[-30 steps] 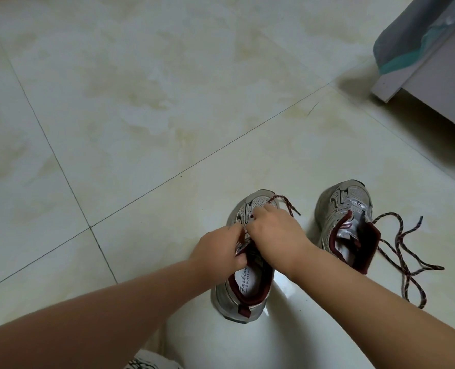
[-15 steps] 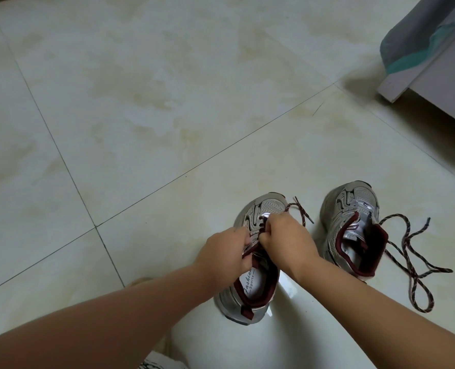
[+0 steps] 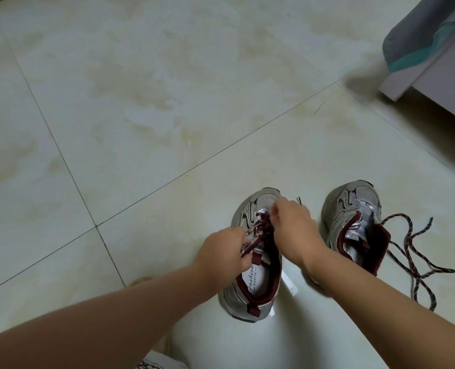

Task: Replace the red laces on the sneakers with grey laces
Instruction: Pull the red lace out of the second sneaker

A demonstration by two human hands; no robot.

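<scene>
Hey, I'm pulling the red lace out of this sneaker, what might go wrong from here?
The left hand pinches the lace, not the left sneaker, so a tug from the right hand may drag the sneaker along. The loose lace beside the right sneaker could tangle with this one.

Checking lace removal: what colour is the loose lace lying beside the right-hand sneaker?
Dark red with pale flecks, loose lace, clearest in the head view.

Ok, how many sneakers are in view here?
2. One sneaker lies under both hands, red lace still threaded; the other sneaker stands to its right, its lace loose on the floor. Nothing suggests more are hidden.
</scene>
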